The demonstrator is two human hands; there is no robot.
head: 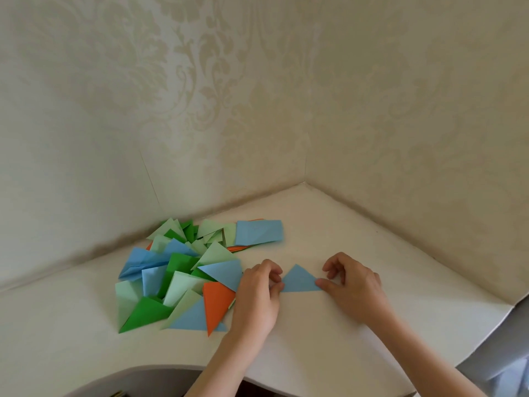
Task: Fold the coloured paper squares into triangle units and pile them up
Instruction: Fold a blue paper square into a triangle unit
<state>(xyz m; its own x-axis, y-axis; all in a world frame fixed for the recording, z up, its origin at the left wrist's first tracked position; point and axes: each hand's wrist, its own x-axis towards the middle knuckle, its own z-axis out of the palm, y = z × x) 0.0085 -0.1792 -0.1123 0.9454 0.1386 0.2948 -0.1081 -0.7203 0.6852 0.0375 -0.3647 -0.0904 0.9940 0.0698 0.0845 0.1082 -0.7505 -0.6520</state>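
A light blue paper triangle [299,279] lies flat on the white table [357,239] between my hands. My left hand [259,296] pinches its left corner with curled fingers. My right hand [353,285] presses its right corner with the thumb, the other fingers curled above. To the left spreads a loose pile of folded triangles [177,273] in blue, light green, dark green and orange. Behind it sits a stack of unfolded paper squares [259,232] with a blue sheet on top.
The table fits into a wall corner [305,181] papered in a cream pattern. Its curved front edge [171,368] runs below my forearms, and its right edge [512,306] drops off at the far right.
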